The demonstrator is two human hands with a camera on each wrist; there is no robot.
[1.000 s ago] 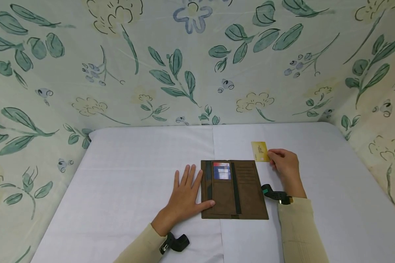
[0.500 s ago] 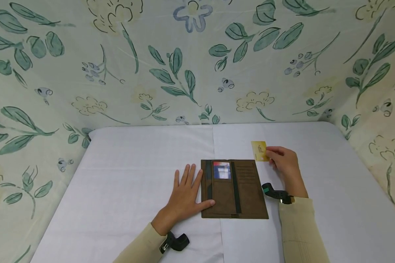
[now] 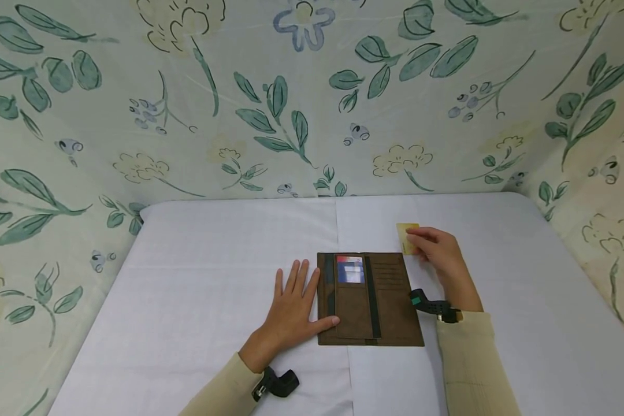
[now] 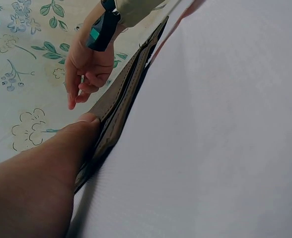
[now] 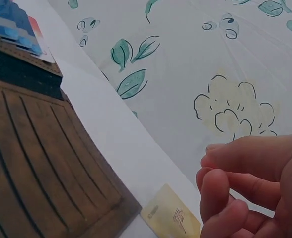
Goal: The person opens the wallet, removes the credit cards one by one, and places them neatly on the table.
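Observation:
A brown wallet (image 3: 395, 312) lies unfolded on the white-covered table. My left hand (image 3: 291, 315) is spread at its left edge, thumb (image 4: 81, 131) resting over the border. Blue and red cards (image 3: 351, 270) stick up from the wallet's left pocket; the right panel's slots (image 5: 32, 148) show no card. Just past the wallet's top right corner lies a yellow card (image 3: 405, 245), also visible in the right wrist view. Over its right part hovers my right hand (image 3: 439, 254), fingers loosely bent with thumb and index close together. Nothing is visibly held; the fingers hide part of the card.
White cloth covers the table (image 3: 213, 277), whose far edge meets a floral fabric backdrop (image 3: 301, 115). More floral fabric hangs at both sides. A black wrist camera (image 3: 281, 383) sits on the left wrist, another (image 3: 431, 305) on the right.
My right hand has moved left and slightly up, from the yellow card's right edge to above the card, covering more of it. The card, wallet and left hand stay in place.

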